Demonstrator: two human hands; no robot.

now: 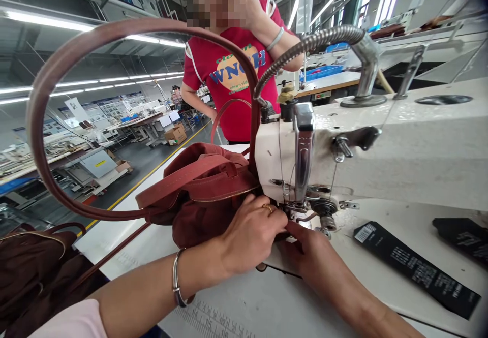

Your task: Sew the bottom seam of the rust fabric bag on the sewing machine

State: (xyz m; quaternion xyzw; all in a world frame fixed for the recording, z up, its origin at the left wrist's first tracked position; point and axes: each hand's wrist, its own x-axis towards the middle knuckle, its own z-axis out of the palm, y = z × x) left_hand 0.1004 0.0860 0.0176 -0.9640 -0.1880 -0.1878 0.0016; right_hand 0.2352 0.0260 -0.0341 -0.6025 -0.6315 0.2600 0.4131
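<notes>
The maroon bag (202, 218) lies towards the bench's (244, 305) far-left edge, its bulk left of the sewing machine (381, 155), apparently so that only its margin comes under the head. The left hand's (253, 231) fingers are bunched together, clamped on that margin, seemingly to steady it; the right hand (312, 249) meets them beside the presser area (whether its fingertips pinch cloth, I cannot tell). The looped strap (40, 150) arches beyond the left edge, probably keeping clear.
</notes>
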